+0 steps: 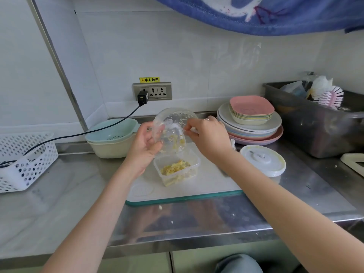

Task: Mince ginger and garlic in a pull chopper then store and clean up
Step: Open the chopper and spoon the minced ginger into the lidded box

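My left hand (pixel 144 147) grips the clear chopper bowl (pixel 173 126), tipped mouth-down over a small clear storage container (pixel 194 161). Yellow mince clings inside the bowl, and a heap of mince (pixel 175 167) lies in the container. At the bowl's right rim my right hand (pixel 208 136) pinches a thin utensil that I cannot identify. The container stands on a white cutting board (pixel 206 184) with a teal edge. To the right, on the steel counter, the chopper's white lid (pixel 263 162) lies flat.
A teal colander in a cream bowl (pixel 113 138) stands at the left, a white perforated basket (pixel 25 160) further left with a black cable across it. Stacked plates (pixel 252 123) and a dark tub (pixel 315 125) holding brushes fill the right. Mince crumbs dot the counter's front.
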